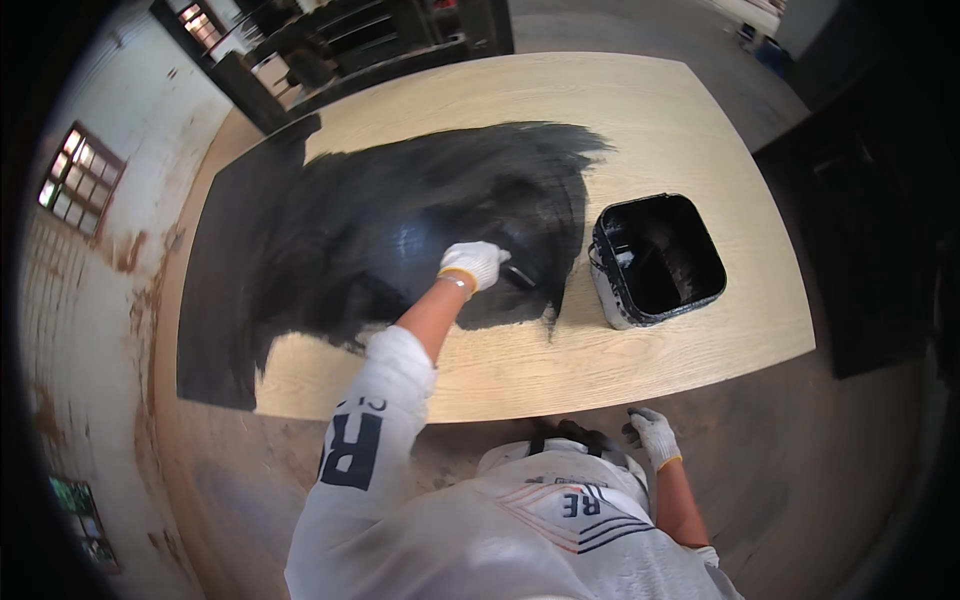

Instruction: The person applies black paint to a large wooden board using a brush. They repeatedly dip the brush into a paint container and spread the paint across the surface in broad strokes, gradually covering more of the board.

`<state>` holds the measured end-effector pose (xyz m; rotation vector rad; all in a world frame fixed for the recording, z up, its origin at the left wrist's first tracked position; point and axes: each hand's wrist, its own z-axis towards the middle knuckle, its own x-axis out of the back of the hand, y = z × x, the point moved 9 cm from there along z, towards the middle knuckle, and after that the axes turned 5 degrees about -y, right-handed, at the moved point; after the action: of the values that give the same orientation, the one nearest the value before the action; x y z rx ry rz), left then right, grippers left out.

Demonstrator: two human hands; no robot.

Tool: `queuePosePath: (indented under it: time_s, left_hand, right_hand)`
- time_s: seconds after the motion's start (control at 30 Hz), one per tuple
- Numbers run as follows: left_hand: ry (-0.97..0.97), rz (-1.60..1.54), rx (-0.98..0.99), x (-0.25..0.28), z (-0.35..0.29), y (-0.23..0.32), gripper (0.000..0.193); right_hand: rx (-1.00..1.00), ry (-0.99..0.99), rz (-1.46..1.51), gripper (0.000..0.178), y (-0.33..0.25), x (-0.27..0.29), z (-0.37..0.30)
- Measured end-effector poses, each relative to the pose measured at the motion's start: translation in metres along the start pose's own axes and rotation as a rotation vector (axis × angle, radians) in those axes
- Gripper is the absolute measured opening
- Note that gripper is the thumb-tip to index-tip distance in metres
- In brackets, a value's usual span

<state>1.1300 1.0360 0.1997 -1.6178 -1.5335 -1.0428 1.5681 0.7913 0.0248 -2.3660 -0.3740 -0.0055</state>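
Observation:
My left hand [472, 265], in a white knit glove, is closed around a dark paintbrush [519, 275] over the black-painted part of a pale wood-grain board [690, 350]. Most of the brush is hard to tell from the wet black paint [400, 215]. The paint covers the board's left end and much of its middle, with ragged streaked edges. To the right of the brush, a square bucket [612, 300] smeared with black paint stands on bare wood. My right hand [655, 437], also gloved, hangs beside my body below the board's near edge, empty with its darkened fingers loosely apart.
Dark furniture frames [400, 70] stand beyond the far edge of the board. A large dark panel [850, 240] is close to its right side. On the left runs a stained white wall [130, 180] with a barred window [80, 180].

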Motion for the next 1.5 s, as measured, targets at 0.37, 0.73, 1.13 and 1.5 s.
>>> queuePosePath:
  time_s: [0.37,0.73,1.13,1.5]
  left_hand:
    - [0.047,-0.335,0.440,-0.096,-0.105,-0.022,0.046]
    - [0.304,-0.501,0.951,-0.214,-0.244,-0.188,0.043]
    - [0.828,-1.849,0.775,-0.247,-0.190,0.090,0.065]
    - [1.118,-0.907,0.052,-0.017,-0.273,0.199,0.089]
  right_hand:
    - [-0.044,-0.134,-0.034,0.043,0.066,0.050,0.001]
    - [0.079,-0.339,-0.123,0.038,0.018,0.042,0.006]
    - [0.590,-0.655,-0.520,0.051,-0.128,-0.137,-0.033]
    - [0.994,-0.498,0.040,0.050,-0.274,-0.136,-0.135]
